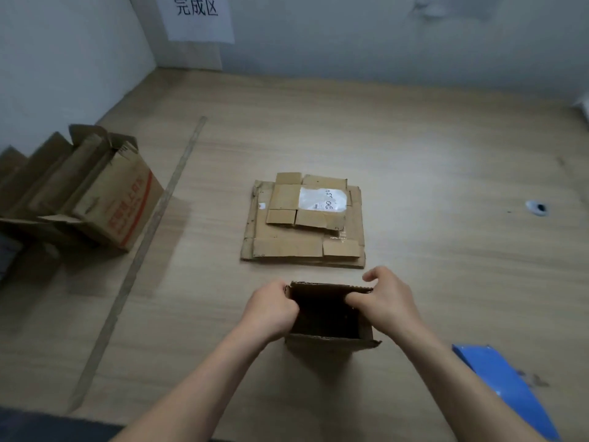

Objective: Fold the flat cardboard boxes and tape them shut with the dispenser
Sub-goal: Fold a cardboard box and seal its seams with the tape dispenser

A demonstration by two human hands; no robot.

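Two hands at work on one small brown corrugated cardboard box [330,317], opened into a tube and standing on the pale wood-grain surface [446,154], open mouth up, dark inside.

Left hand [272,309]: fingers curled over the box's left wall at the far corner, gripping it.
Right hand [387,298]: thumb inside and fingers outside the far wall near the right corner, pinching the rim; one finger lifted clear.

Stack of flat brown cardboard boxes [304,223]: lies beyond the held box, near but apart; the uppermost bears a white label. Not yet folded.

Large open brown carton with red print [95,199]: far left, flaps up, holding cardboard pieces upright.

White paper sign with black characters [197,17]: fixed to the wall at the rear.

Blue plastic object [506,387]: lower right, near the right forearm; what it is cannot be told. No tape dispenser plainly identifiable.

Step, as judged: squaring the tube before closing flaps; task early, with the stack waiting.

Risks, as judged:
- Uneven pull by the two grips could skew the box back toward flat or crease a wall off its score line.
- Worn corrugated edges may tear under pinching.
- Releasing one side early lets the light box tip or spring shut.
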